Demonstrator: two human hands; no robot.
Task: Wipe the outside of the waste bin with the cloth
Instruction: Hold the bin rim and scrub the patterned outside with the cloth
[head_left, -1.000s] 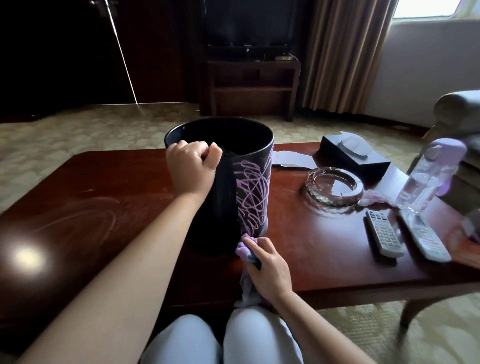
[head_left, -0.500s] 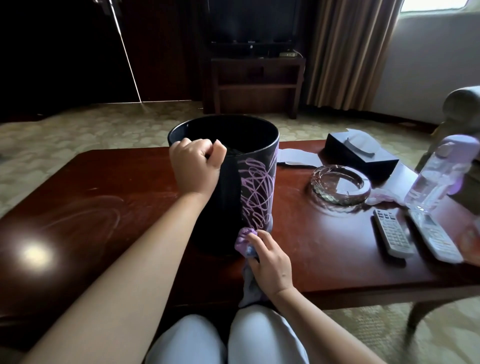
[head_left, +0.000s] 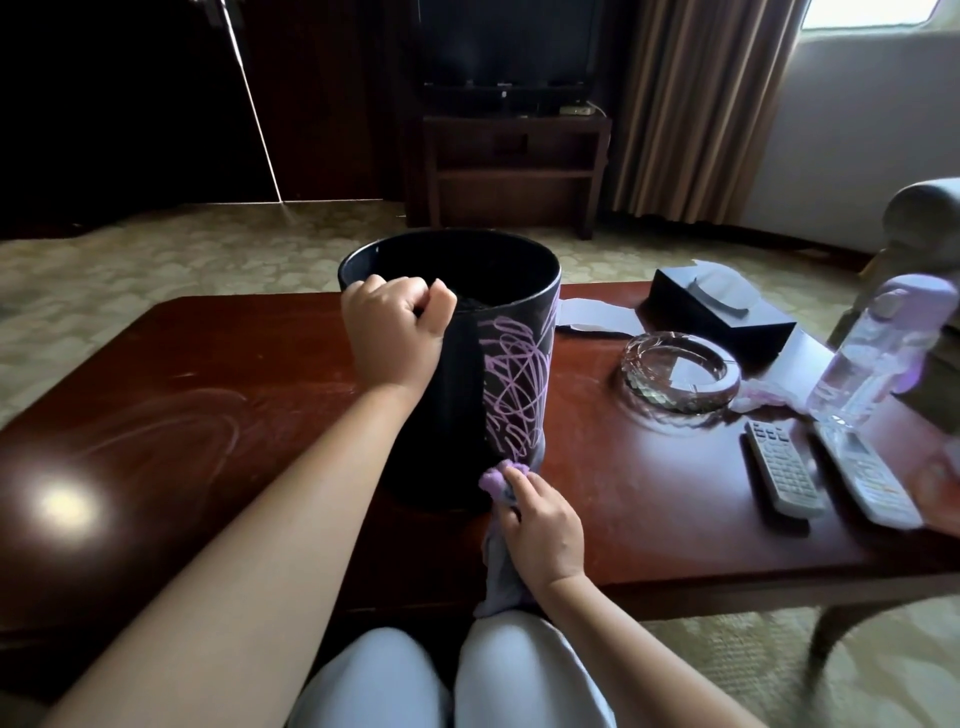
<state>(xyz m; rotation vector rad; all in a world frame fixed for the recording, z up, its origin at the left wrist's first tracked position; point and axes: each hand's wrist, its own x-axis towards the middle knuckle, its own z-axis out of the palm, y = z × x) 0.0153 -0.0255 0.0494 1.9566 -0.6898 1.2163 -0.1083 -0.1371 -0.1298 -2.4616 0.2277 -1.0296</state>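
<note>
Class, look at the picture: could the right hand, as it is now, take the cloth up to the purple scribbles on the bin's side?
Probably yes. The right hand already holds the cloth against the foot of the waste bin, just below the purple scribbles. Nothing lies between; the left hand grips the rim, off to the side.

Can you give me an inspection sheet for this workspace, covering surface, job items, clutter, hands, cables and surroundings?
Surface: dark red wooden table, glossy, with faint swirl smears and a glare spot at left.
Job's things: black waste bin upright on the table, purple scribbles on its side; purple cloth bunched against the bin's lower edge, its tail hanging off the table.
Clutter: glass ashtray, black tissue box, two remotes, clear bottle with purple cap, papers.
Hands: left hand grips the bin's rim; right hand holds the cloth.
Cables: nothing seen.
Surroundings: TV stand, curtain, patterned carpet, armchair at right.
</note>
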